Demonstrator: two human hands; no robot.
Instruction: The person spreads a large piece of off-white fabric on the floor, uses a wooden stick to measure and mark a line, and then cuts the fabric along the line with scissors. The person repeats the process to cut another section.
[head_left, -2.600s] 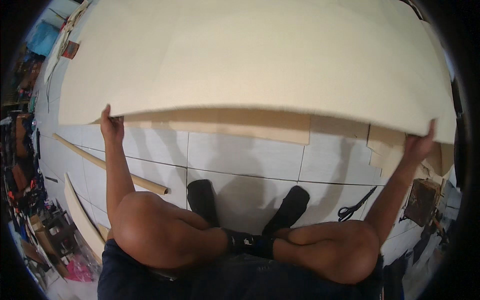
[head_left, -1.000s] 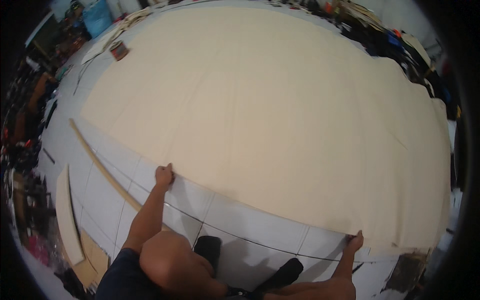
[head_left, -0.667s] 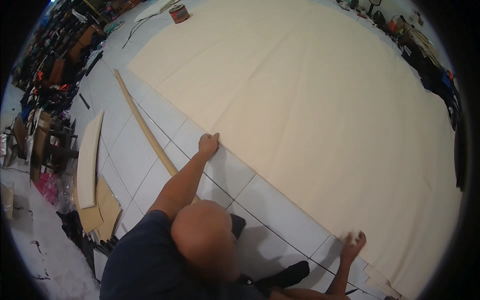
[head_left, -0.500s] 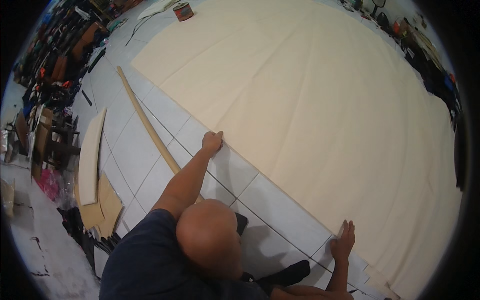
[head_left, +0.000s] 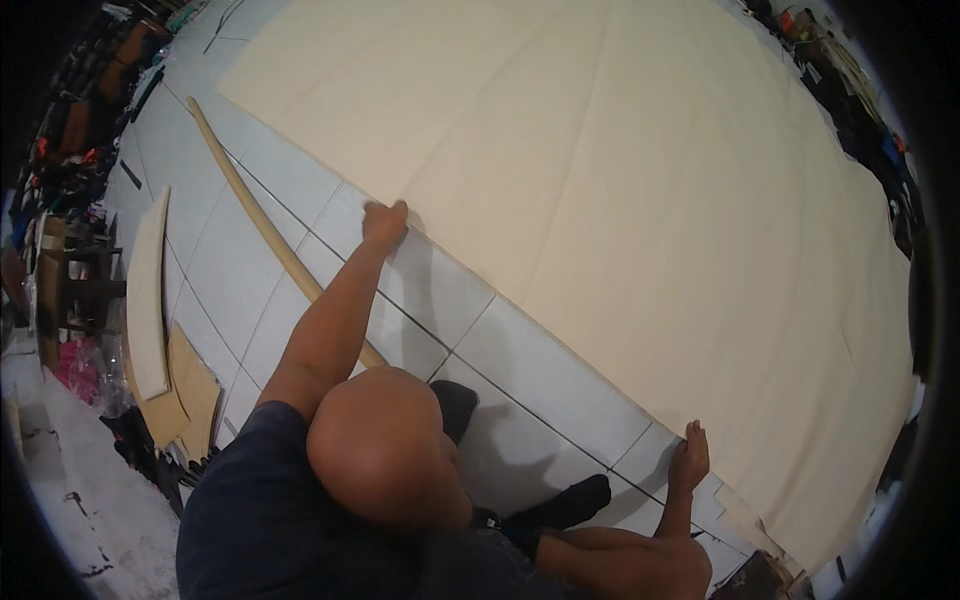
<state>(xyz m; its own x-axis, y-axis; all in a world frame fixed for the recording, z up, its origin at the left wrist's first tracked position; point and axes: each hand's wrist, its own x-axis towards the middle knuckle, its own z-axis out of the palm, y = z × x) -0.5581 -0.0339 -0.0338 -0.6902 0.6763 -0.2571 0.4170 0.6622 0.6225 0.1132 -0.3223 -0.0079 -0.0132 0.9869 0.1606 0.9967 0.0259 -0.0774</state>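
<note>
A large cream cloth lies spread over the floor, with soft creases fanning across it. My left hand is closed on its near edge, left of the middle, fingers bent in a pinch. Farther right along the same edge, my right hand touches the cloth with its fingers stretched out and close together. Both arms reach forward, the left one nearly straight. Beyond the right hand, the near right corner of the cloth looks uneven and partly folded.
A long curved tan strip lies on the white tiles at left. Beside it are a cream padded panel and brown board pieces. Clutter lines the left and right sides. My dark-covered feet rest near the cloth edge.
The view has shifted, so the floor things sit farther left and higher. My left hand stays closed at the cloth edge. My right hand's fingers have come closer together.
</note>
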